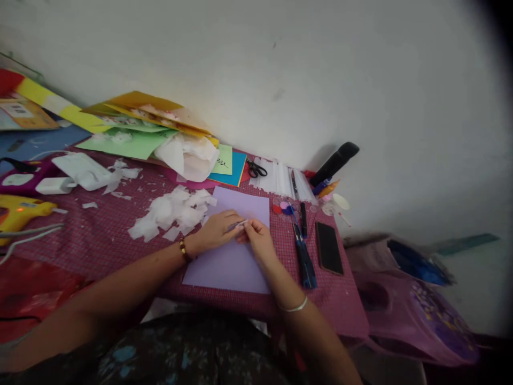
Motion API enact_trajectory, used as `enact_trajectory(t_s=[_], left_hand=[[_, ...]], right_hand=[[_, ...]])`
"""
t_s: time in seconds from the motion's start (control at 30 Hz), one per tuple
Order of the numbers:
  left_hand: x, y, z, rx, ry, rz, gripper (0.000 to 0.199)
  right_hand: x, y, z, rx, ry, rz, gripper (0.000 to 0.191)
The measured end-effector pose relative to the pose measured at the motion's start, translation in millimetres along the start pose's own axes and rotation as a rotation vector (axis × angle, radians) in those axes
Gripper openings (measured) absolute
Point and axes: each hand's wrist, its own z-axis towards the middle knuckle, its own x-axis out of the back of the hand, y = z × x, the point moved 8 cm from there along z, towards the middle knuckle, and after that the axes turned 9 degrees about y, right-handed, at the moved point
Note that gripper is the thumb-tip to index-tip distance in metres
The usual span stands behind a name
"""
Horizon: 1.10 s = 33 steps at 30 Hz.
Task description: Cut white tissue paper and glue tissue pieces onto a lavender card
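Observation:
My left hand [218, 231] and my right hand [259, 239] meet above a purple sheet of paper [228, 270]. Between their fingertips is a small whitish piece [242, 222], too small to make out exactly. The right thumb and fingers pinch it, and the left fingers close around its other side. Just left of the sheet, partly over its edge, lies a loose heap of torn white tissue paper [170, 211].
Right of the sheet are a blue-and-black tool [305, 264], a black pen [303, 219] and a phone [329, 248]. Black-handled scissors [256, 169] lie behind. A yellow glue gun [24, 214] and a white adapter [84, 170] stand left. Coloured papers [132, 144] pile up near the wall.

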Motion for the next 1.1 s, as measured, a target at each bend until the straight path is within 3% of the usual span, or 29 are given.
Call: enact_trajectory(t_s=[0.1, 0.27, 0.37, 0.47, 0.57, 0.67, 0.77, 0.83, 0.9, 1.03, 1.1], left_hand=[[-2.0, -18.5, 0.4, 0.201, 0.008, -0.123, 0.036], [-9.5, -41.0, -4.5, 0.517, 0.032, -0.454, 0.033], [-12.8, -42.6, -7.6, 0.632, 0.083, -0.699, 0.042], [-17.9, -35.6, -8.0, 0.643, 0.068, -0.841, 0.052], [-22.1, -29.3, -7.1, 0.591, 0.015, -0.797, 0.038], [-10.5, -25.2, -3.6, 0.445, 0.079, -0.544, 0.022], [9.7, 0.8, 0.2, 0.085, 0.149, -0.078, 0.018], [12.9, 23.5, -3.5, -0.142, 0.145, 0.123, 0.019], [8.5, 39.9, -10.5, -0.284, 0.118, 0.182, 0.024], [-14.4, 52.9, -23.9, -0.397, 0.004, 0.101, 0.026], [-22.0, 57.2, -28.1, -0.475, 0.001, 0.141, 0.024]], right_hand=[[1.2, -2.4, -0.7, 0.018, 0.002, -0.022, 0.031], [5.1, -6.3, 1.1, 0.041, 0.018, -0.044, 0.032], [7.1, -9.4, 2.0, 0.056, 0.028, -0.051, 0.032], [7.8, -11.7, 1.8, 0.061, 0.032, -0.050, 0.032], [7.9, -12.2, 1.6, 0.063, 0.033, -0.038, 0.029], [6.8, -10.7, 2.3, 0.057, 0.024, -0.010, 0.026], [3.8, -9.7, 2.6, 0.043, 0.002, 0.038, 0.023], [2.1, -11.4, 1.4, 0.038, -0.011, 0.089, 0.024], [-1.8, -13.0, -2.1, -0.002, -0.062, 0.184, 0.031], [-20.0, -20.4, -18.7, -0.122, -0.336, 0.390, 0.057], [-21.6, -26.3, -23.3, -0.118, -0.380, 0.427, 0.067]])
